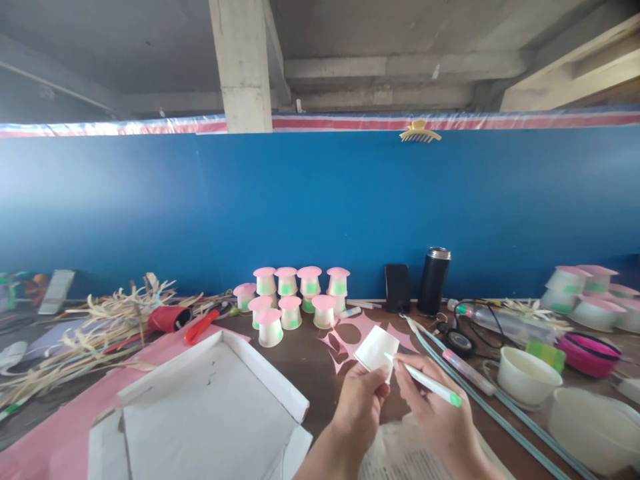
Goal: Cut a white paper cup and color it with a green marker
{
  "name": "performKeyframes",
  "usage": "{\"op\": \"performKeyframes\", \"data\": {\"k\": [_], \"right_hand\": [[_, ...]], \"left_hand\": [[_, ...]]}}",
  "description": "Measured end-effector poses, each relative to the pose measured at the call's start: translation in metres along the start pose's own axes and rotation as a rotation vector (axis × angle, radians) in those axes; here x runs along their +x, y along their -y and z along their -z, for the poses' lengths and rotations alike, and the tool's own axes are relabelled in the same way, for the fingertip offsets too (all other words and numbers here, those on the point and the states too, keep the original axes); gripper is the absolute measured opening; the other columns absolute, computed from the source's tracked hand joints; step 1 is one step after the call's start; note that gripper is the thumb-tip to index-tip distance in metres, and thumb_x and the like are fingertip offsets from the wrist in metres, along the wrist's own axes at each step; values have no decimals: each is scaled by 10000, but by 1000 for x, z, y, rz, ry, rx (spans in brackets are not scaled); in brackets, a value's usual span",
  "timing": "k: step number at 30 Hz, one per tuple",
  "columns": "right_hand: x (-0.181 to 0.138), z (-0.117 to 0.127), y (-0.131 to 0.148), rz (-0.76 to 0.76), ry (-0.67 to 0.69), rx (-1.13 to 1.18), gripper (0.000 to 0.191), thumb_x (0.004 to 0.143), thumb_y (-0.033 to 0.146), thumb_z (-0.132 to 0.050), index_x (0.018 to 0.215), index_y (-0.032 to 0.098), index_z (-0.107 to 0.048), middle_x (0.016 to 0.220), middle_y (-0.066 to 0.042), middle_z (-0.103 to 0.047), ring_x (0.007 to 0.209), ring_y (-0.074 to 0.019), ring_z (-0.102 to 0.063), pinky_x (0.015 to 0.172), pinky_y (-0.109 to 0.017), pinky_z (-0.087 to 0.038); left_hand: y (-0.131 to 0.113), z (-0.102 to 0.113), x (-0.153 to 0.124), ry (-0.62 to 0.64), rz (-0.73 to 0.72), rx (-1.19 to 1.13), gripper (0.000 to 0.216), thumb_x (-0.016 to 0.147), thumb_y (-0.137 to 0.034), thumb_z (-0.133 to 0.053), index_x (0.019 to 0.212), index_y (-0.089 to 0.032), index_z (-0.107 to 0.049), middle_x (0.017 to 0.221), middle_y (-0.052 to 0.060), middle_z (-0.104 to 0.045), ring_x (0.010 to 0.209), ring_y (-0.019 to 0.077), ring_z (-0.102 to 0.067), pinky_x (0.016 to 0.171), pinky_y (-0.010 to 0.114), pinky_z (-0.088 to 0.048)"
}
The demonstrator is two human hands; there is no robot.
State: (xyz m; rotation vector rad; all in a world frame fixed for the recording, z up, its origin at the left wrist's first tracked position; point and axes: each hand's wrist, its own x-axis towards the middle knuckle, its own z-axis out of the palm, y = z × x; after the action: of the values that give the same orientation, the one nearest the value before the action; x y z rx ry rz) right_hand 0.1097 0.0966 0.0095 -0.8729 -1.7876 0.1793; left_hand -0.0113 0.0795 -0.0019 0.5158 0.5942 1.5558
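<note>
Left hand (361,395) raised, fingers pinching a tilted paper cup (377,348); right hand (434,404) grips a pen (423,380) touching it.

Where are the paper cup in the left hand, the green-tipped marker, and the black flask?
paper cup (376,348), head view, on its white side wall.
green-tipped marker (429,383), head view, mid-barrel.
black flask (433,283), head view, on its dark body.

left hand (361,395) — paper cup (377,349), right hand (436,400) — marker (425,381)
</note>
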Motion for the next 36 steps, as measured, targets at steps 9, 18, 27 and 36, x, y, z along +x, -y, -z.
{"op": "performKeyframes", "data": {"k": [9,18,27,36], "right_hand": [[0,0,0,31,-18,-30,105,897,296,-550,947,239,-623,811,-32,-693,763,-179,-675,692,-263,-532],[1,0,2,44,-37,-44,94,895,292,-555,925,235,-623,781,-13,-686,677,-151,-654,644,-235,-517],[0,0,1,-10,-23,-58,133,896,334,-541,905,232,-625,768,-17,-690,673,-160,-658,628,-238,-514],[0,1,3,-28,-17,-58,138,896,344,-538,894,235,-623,737,-5,-680,618,-147,-637,593,-230,-503]], "left_hand": [[-1,-2,-1,30,-7,8,285,645,-194,-808,886,-76,-713,879,96,-657,700,87,-515,603,167,-367],[-2,-5,-4,49,-7,0,290,657,-172,-791,924,-79,-725,878,93,-661,702,86,-522,602,153,-377],[-3,-4,-2,37,-26,-18,291,650,-175,-794,910,-68,-719,871,106,-664,702,99,-538,600,164,-393],[-3,-3,-2,9,-14,-51,281,629,-160,-810,873,-58,-716,880,118,-658,694,102,-546,579,165,-406]]}}
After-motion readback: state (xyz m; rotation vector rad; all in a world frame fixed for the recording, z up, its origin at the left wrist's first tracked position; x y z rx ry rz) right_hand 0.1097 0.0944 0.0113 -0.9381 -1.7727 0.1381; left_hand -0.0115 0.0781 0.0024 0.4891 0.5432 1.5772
